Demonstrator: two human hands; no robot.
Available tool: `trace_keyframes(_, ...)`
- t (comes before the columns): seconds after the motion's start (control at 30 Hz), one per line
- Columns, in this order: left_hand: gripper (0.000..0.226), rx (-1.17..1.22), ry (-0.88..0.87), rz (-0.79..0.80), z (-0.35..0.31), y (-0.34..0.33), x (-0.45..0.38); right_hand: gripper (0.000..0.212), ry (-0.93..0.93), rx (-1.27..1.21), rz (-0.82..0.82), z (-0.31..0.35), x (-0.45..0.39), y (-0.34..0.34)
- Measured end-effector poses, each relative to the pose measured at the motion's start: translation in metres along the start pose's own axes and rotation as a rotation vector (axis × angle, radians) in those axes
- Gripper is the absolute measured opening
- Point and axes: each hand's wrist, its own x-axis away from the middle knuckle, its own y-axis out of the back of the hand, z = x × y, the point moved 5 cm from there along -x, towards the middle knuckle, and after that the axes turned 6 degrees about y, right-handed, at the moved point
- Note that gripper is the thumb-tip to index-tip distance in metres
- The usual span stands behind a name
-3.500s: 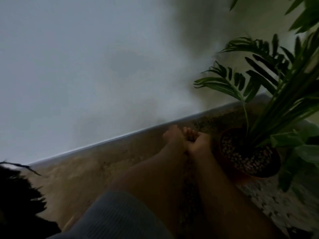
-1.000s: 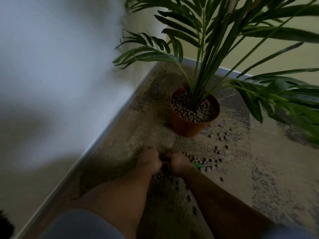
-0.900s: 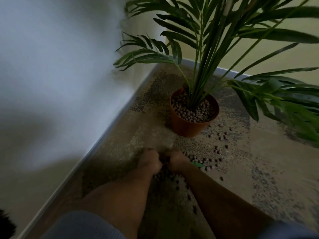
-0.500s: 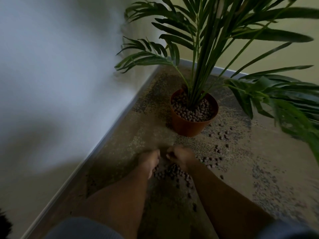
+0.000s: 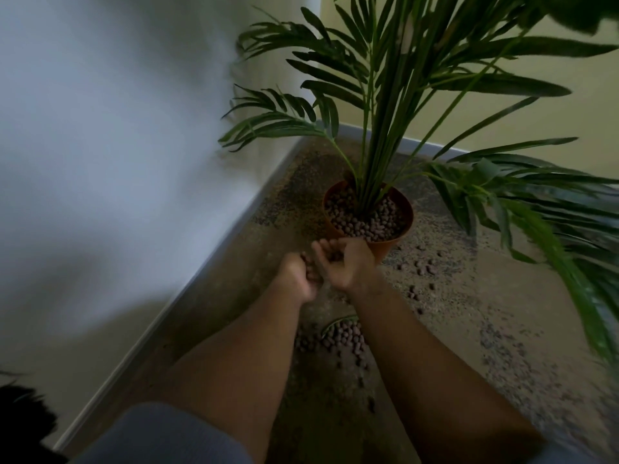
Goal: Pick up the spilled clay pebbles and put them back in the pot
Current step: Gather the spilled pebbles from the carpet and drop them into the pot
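Carrying a scooped handful of clay pebbles up to the pot.

Both hands are cupped, curled around pebbles: left hand (image 5: 296, 277) nearly fisted, right hand (image 5: 341, 262) half-open, palm up, beside the pot (image 5: 388, 244) rim. Next: tip them in past the stems. More spilled pebbles (image 5: 341, 336) lie at 6 and 3 o'clock of the pot.

Lighting's super dim and the palm fronds (image 5: 569, 262) on the right are smeared with blur and run off the edge. Right hand (image 5: 345, 262) covers the near rim of the pot (image 5: 397, 244). Both forearms hide part of the pebble pile (image 5: 341, 336) on the floor. Dark shape (image 5: 20, 416) bottom left, can't tell what.
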Motion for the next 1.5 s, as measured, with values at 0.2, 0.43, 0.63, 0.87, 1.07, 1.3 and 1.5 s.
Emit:
trace_keyframes(0.2,0.036,0.076,-0.180,0.030,-0.049,-0.072,0.033,0.035,0.215,-0.120,-0.016,0.057,0.009,-0.026)
trace_keyframes(0.43,0.040,-0.141,-0.181,0.094,-0.043,-0.111,0.037,0.056,0.274,-0.212,0.057,0.087,-0.006,-0.003)
trace_keyframes(0.63,0.052,-0.057,-0.119,0.313,-0.035,-0.117,0.057,0.052,0.271,-0.271,0.051,0.091,0.001,0.004)
trace_keyframes(0.87,0.047,-0.014,-0.231,0.101,-0.043,-0.076,0.044,0.036,0.229,0.058,0.059,0.064,0.020,-0.002)
trace_keyframes(1.07,0.034,-0.196,-0.256,-0.149,-0.034,-0.011,0.038,0.011,0.188,0.791,0.065,0.020,0.007,0.026)
trace_keyframes(1.3,0.032,-1.031,-0.204,-0.277,-0.003,0.060,0.024,0.040,0.380,2.009,0.467,-0.034,0.007,0.059)
trace_keyframes(1.5,0.017,-1.188,-0.050,-0.299,0.018,0.095,0.010,0.081,0.433,2.338,0.690,-0.071,0.003,0.076)
